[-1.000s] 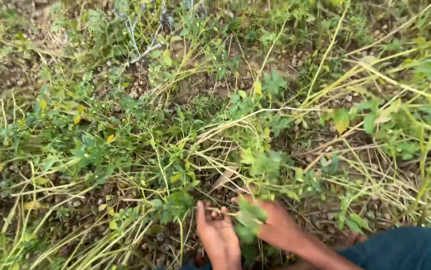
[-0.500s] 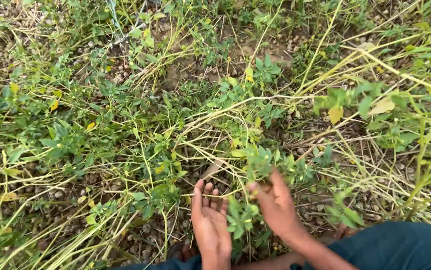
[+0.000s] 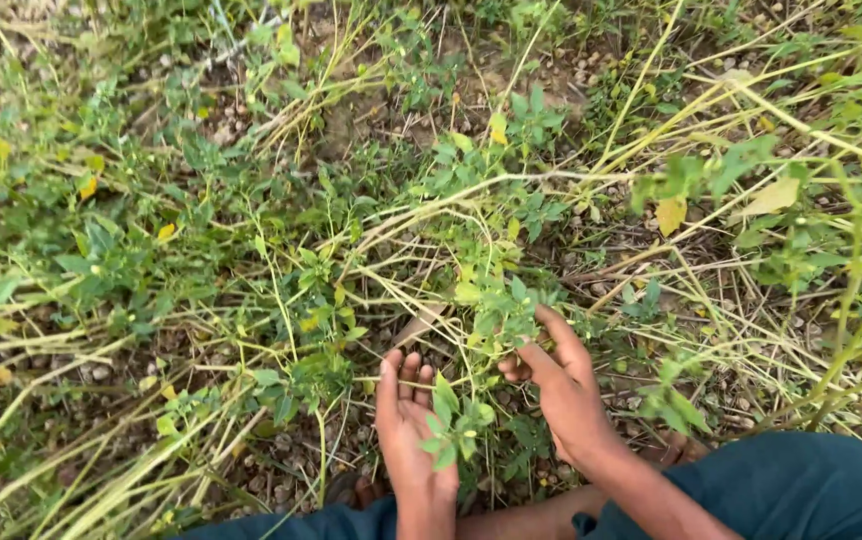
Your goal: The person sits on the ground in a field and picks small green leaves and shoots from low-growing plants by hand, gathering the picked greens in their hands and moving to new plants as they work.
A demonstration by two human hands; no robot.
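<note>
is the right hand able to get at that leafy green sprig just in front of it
Probably yes. The right hand already has its fingers among the leaves of the green sprig, and nothing but thin pale stems lies around it. The left hand lies open beside it.

Both bare hands reach forward from the bottom of the view, close together but apart. The left hand (image 3: 409, 425) lies palm up, its fingers (image 3: 403, 375) straight and side by side, pointing away from the body. The right hand (image 3: 563, 395) is turned back up, its fingers (image 3: 559, 332) curled forward and slightly spread. Both forearms run back toward the knees.
</note>
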